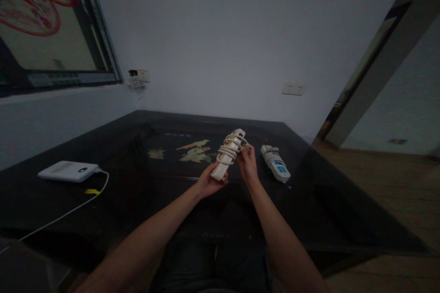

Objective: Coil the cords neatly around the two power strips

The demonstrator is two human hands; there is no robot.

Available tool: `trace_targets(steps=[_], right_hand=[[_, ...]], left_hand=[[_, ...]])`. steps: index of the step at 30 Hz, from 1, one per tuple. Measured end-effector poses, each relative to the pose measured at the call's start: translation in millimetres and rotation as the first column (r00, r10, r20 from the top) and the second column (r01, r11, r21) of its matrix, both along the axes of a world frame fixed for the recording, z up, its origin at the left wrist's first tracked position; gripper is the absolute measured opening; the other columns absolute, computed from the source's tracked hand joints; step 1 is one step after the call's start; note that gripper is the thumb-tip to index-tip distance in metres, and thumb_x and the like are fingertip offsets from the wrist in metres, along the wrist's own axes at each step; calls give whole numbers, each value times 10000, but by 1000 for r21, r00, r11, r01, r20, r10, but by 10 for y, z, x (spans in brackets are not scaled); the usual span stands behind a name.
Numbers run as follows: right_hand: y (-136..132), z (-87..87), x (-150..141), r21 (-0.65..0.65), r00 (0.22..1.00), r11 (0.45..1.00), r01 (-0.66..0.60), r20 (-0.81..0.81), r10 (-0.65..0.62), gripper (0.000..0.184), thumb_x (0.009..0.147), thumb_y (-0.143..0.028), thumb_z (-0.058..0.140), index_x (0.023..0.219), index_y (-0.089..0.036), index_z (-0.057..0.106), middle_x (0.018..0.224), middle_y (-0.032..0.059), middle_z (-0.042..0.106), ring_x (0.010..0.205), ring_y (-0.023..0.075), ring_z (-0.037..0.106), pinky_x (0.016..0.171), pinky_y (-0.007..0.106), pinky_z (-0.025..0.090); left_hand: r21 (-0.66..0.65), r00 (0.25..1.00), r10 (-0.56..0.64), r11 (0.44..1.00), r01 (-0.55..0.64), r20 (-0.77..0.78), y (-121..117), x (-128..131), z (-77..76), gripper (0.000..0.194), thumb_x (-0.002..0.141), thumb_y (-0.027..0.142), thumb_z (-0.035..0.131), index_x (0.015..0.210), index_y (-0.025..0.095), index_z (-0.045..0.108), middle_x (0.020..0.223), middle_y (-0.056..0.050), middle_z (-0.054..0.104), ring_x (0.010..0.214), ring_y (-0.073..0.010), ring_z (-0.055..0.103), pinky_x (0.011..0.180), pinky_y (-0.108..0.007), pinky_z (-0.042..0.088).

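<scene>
Above the dark table I hold a white power strip (227,154) with its cord wound round the middle, tilted with its far end up to the right. My left hand (210,182) is closed round the strip's near end. Close by the far end, my right hand (248,163) has its fingers pinched together at the wound cord, near its loose end. A second power strip (281,170), white with blue socket faces and its own cord wrapped round it, lies on the table to the right of my right hand.
The glossy black table (137,206) carries a bird-and-leaf picture (194,151). At the left lies a white device (68,171) with a cable (65,214) running off the near edge. Wall sockets (292,89) sit behind, and a window (51,32) is at the left.
</scene>
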State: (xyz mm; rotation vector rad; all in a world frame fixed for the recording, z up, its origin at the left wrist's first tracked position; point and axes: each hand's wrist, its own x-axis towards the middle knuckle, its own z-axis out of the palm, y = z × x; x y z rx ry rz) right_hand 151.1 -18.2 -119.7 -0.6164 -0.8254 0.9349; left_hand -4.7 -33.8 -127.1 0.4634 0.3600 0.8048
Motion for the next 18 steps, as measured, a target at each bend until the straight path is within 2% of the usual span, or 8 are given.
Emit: trace_targets(steps=[6,10,14,18], right_hand=[[39,-1,68,-34,998,997,69,10,-69,365,771,-547,617,1005,-308,471,777,-55,597,620,102,577,546,209,462],[48,8,103,-62,993,992,112,34,-110,369,761,-561,612,990,-303,482,804,-46,615,638,112,599,551,221,473],[52,-1,145,-70,977,976,207,62,-203,367,739,-537,635,963,-275,508,870,-25,623,737,133,622,583,237,492],[74,-16,233,-63,943,943,328,78,-323,353,728,-508,653,924,-237,538,846,-14,620,766,142,605,575,230,487]], left_hand=[[27,998,-8,1000,10,-58,-13,-2,-1,165,855,245,524,873,99,599,646,-71,607,564,-150,573,521,-255,440],[85,994,26,996,-17,-107,31,16,-36,165,833,253,573,927,118,585,682,-62,628,585,-155,603,531,-255,466],[201,981,80,979,-44,-174,84,16,-67,260,799,271,644,1003,127,572,760,-74,673,621,-163,646,544,-247,493],[346,960,80,938,19,-269,89,-10,-44,416,740,287,724,1085,131,552,809,-114,708,599,-207,676,508,-261,495]])
